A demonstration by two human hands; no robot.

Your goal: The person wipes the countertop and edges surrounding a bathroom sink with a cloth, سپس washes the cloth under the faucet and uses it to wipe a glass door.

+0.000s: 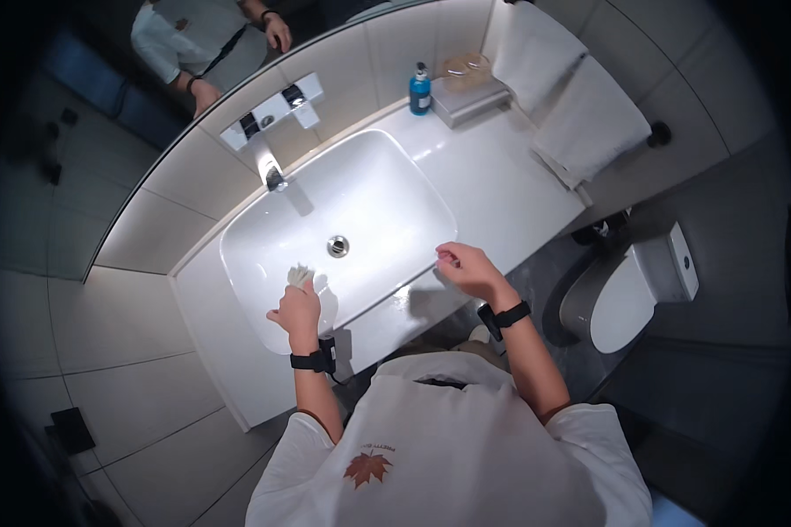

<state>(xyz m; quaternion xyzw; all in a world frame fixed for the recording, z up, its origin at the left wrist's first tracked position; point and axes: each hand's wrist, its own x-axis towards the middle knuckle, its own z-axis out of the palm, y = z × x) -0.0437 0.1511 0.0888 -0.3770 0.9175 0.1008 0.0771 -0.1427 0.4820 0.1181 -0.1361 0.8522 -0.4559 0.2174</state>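
My left hand (297, 309) is over the near left part of the white washbasin (387, 189), closed on a crumpled whitish cloth or tissue (300, 275). The bunched end sticks out beyond the fingers, toward the drain (338, 247). Near the basin's front right rim, my right hand (473, 270) hovers with its fingers curled in and nothing visible in them. Both wrists wear black bands. At the far side, a chrome tap (272, 171) points down into the basin, with no water seen running from it.
Along the back of the white countertop (488, 171) stand a blue pump bottle (420, 90) and a grey box (468, 99). White towels (589, 132) hang at the right. A toilet (628, 299) sits beyond the counter's right end. A mirror (149, 105) lines the far left wall.
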